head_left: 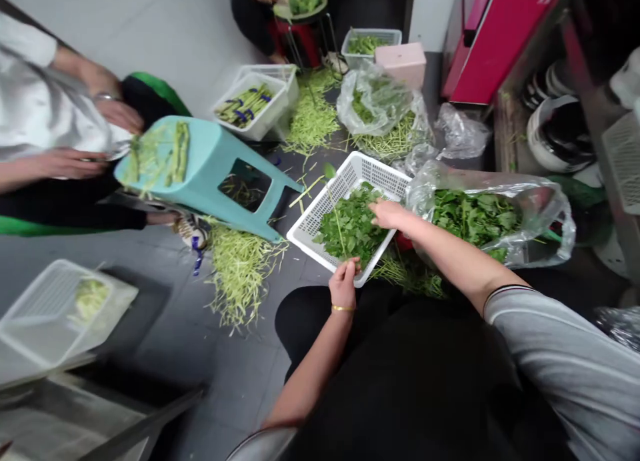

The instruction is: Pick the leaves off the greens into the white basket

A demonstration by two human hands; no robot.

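Note:
A white perforated plastic basket (pixel 310 231) with loose green leaves (pixel 357 217) in it stands just in front of my knees. My left hand (pixel 344 284), a gold bracelet at its wrist, is closed at the basket's near edge. From its fingers a long thin leafy stem (pixel 336 211) rises across the basket, with a leaf at its tip. My right hand (pixel 391 215) reaches over the basket's right side, fingers stretched out and touching the leaves; I see nothing held in it. Right of the basket lies a clear plastic bag (pixel 543 211) filled with leafy greens (pixel 473 214).
Left, a co-worker's hands (pixel 75 162) are over a teal stool (pixel 200 154) with green stalks. Peelings (pixel 243 267) cover floor patches. Beyond are a bin of bundled stalks (pixel 250 107), another person at a round stool (pixel 305 11), a pink box (pixel 403 64) and a magenta cabinet (pixel 495 47).

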